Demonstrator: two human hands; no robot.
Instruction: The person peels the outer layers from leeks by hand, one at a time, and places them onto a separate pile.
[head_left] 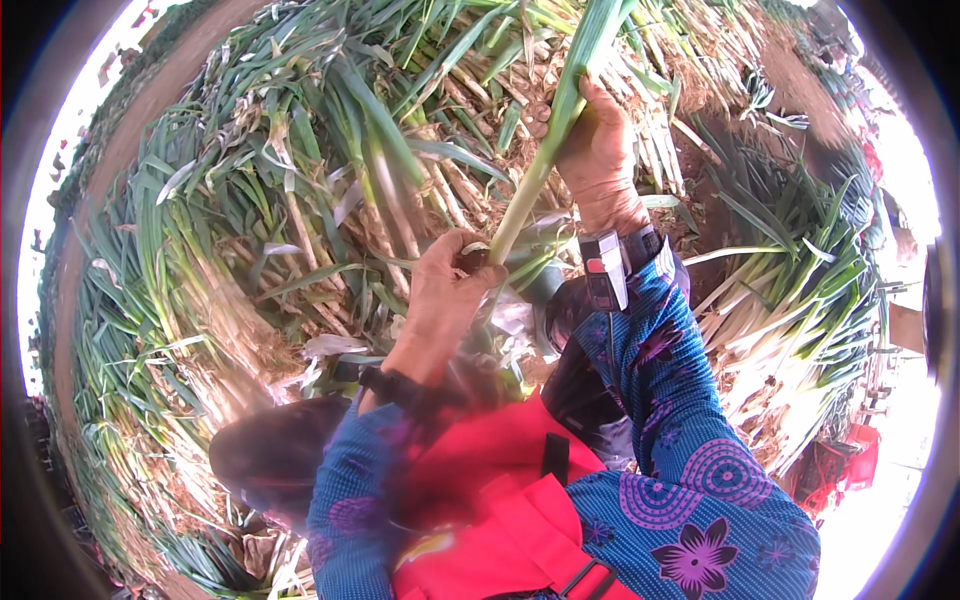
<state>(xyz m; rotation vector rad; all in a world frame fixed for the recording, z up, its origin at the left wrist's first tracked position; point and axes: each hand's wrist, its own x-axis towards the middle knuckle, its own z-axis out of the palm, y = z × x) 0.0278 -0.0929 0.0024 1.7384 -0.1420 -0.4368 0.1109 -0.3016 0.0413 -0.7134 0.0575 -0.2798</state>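
A long green onion (pixel 528 190) slants across the middle, its green leaves running off the top edge and its pale stalk toward my lap. My right hand (pixel 601 150) is wrapped round its upper part, where the stalk turns green. Lower down, my left hand (pixel 440 305) is closed on the pale end, thumb and fingers pinched together. The root end is partly hidden by this hand. Just beyond both hands lies a heap of untrimmed green onions (pixel 300 210) with dry husks and dirty roots.
Cleaner white-stalked green onions (pixel 790 315) are heaped at my right. More onions with roots (pixel 200 320) line the left side. Loose peeled leaves (pixel 335 345) litter the ground by my knees. Red plastic (pixel 860 455) lies at the far right. A bare dirt strip (pixel 120 165) curves behind the left heap.
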